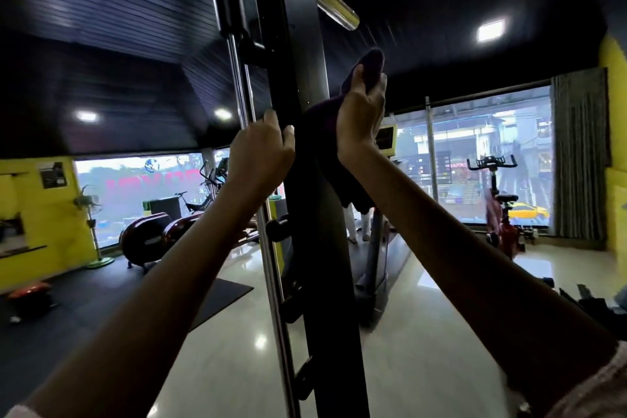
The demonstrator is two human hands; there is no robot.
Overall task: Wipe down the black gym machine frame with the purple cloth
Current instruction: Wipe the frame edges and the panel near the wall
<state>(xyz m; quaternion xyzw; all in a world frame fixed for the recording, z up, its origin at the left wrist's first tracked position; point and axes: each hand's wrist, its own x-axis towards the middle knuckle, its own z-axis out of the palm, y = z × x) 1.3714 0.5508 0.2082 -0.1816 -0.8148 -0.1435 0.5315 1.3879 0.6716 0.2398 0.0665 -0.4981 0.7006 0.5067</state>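
From the head camera I see the black frame post point(305, 78) rising straight up through the middle of the shot, with a chrome guide rod point(241, 92) running alongside it on its left. My left hand point(261, 154) reaches up and curls its fingers around the left edge of the post, thumb and fingertips wrapped on it. My right hand point(361, 112) is raised on the right side of the post, fingers curled and pinching the purple cloth point(317, 132). The cloth bunches above my fingertips and drapes down against the post's right face, hanging below my wrist. A brass-coloured bar point(336, 7) juts out from the post above. Beyond the post stand a treadmill point(376, 261) and a spin bike point(498, 207) by the window.
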